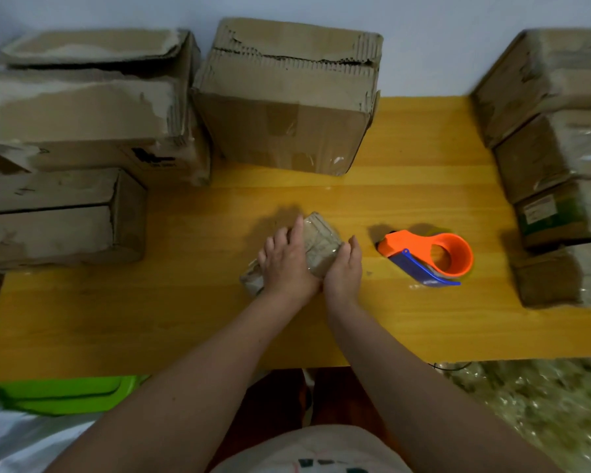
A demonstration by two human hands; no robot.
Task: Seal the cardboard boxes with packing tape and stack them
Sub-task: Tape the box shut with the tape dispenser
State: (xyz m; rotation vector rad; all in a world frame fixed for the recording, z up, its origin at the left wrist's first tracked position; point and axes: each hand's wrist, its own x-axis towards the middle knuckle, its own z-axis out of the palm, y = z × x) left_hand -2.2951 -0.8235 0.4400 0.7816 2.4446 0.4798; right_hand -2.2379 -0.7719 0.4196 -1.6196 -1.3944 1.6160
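A small cardboard box [318, 238], shiny with clear tape, lies at the middle of the yellow wooden table [185, 319]. My left hand [285, 261] lies flat on top of it with fingers straight. My right hand [345, 268] presses against its right side, fingers extended. An orange and blue tape dispenser [430, 256] rests on the table just right of the box, apart from both hands.
Worn cardboard boxes [82, 107] are piled at the left, with one more [58, 216] in front. A large box [287, 97] stands at the back centre. A stack of taped boxes [556, 172] fills the right edge. A green object [65, 394] sits below the table's near edge.
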